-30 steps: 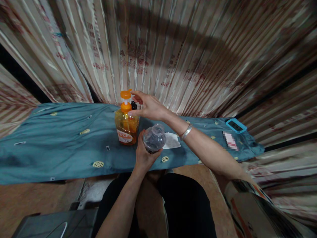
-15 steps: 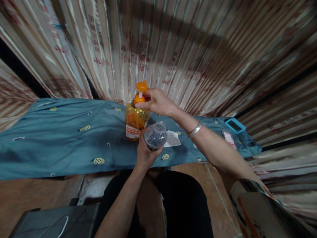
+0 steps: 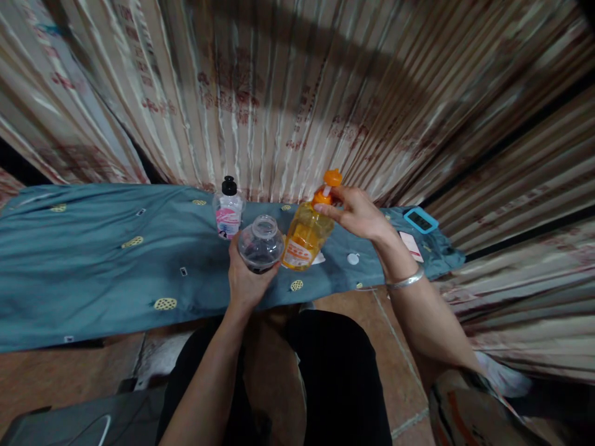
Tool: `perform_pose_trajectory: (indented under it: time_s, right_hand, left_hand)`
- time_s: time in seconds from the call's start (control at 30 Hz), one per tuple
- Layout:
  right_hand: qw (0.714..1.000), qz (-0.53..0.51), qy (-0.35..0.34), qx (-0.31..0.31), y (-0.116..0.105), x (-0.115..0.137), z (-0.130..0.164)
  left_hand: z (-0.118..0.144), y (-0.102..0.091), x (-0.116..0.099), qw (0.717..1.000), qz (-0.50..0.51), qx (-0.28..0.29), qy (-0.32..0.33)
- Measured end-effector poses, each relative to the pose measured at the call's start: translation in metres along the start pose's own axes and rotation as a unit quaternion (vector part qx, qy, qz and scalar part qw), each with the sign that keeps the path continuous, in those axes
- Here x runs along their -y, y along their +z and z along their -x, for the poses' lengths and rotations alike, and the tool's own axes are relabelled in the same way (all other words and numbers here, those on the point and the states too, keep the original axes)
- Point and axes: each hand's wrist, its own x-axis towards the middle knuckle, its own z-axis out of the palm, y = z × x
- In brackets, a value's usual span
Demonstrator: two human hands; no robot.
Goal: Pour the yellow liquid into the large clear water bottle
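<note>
At frame centre the left hand (image 3: 246, 282) grips the open jar (image 3: 260, 243) while the right hand (image 3: 360, 214) holds the tilted pump bottle (image 3: 307, 235) by its neck, so best keep the jar level beneath the nozzle.

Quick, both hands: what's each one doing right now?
Left hand: closed around the clear bottle.
Right hand: gripping the orange pump bottle by its neck.
</note>
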Motion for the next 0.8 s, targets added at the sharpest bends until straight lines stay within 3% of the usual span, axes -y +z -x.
perform_pose_trajectory:
  time_s: [0.2,0.4,0.53,0.63,0.7,0.8]
  right_hand:
    - [0.998,-0.025,0.042,0.024,0.006,-0.001,0.043]
    - [0.992,-0.087,0.077,-0.042,0.023,0.012,0.062]
    - [0.975,-0.169,0.090,-0.111,0.045,0.012,0.070]
    - [0.955,-0.220,0.105,-0.166,0.061,0.007,0.073]
    - [0.942,-0.235,0.125,-0.205,0.068,0.002,0.074]
    - [0.926,-0.238,0.158,-0.247,0.072,-0.004,0.076]
  left_hand:
    - [0.001,-0.001,0.000,1.000,-0.001,0.007,0.005]
    - [0.001,-0.005,0.002,0.999,0.036,0.005,0.036]
    - [0.003,-0.023,-0.018,0.994,0.025,-0.014,0.108]
    - [0.012,-0.035,-0.048,0.975,0.001,-0.042,0.218]
    - [0.023,-0.033,-0.066,0.964,-0.001,-0.008,0.264]
    - [0.039,-0.008,-0.074,0.959,0.015,0.121,0.254]
